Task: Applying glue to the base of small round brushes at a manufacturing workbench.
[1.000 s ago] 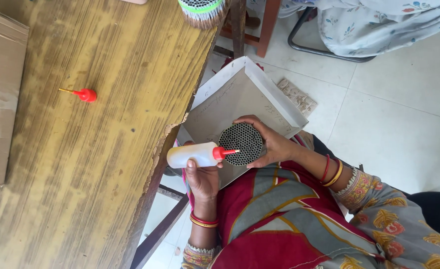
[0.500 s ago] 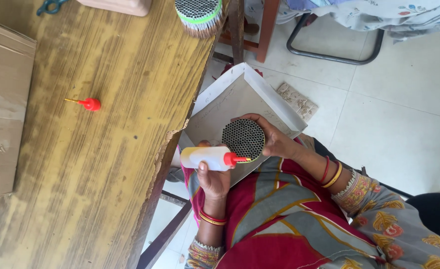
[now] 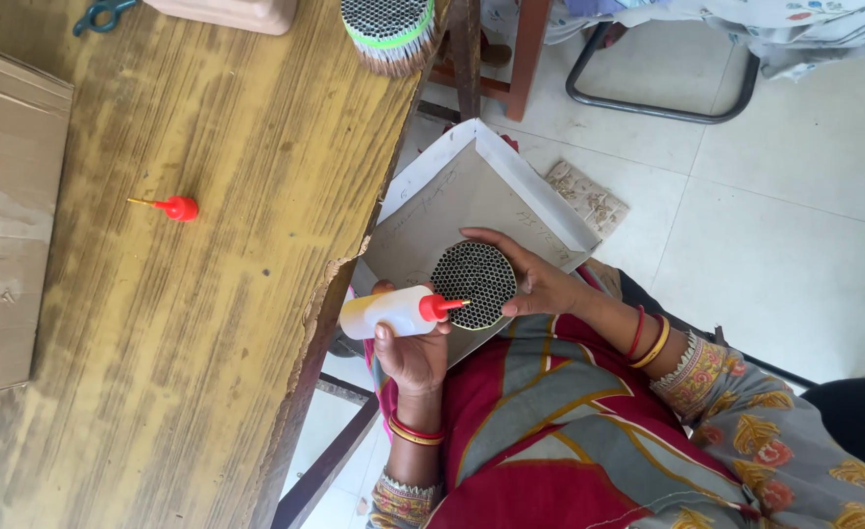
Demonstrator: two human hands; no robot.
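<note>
Since the earlier frame the glue bottle (image 3: pixel 393 312), gripped in the left hand (image 3: pixel 415 355), has dropped beside the tray (image 3: pixel 432 211); its nozzle meets the bundle (image 3: pixel 473 285) cupped by the right hand (image 3: pixel 535 284), warranting gentle squeezing.

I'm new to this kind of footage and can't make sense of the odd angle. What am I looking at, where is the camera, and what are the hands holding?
There is no machine here: a person works with two bare hands, and the single camera sits on their head looking down, so the scene appears tilted. The left hand holds a small white squeeze bottle with a red nozzle, its tip at the face of a round bundle of thin tubes. The right hand steadies that bundle over a shallow cardboard tray on the lap. Beside them stands a worn wooden table; on it lie a loose red cap, flat cardboard and, at the far edge, another bundle with a green band.
</note>
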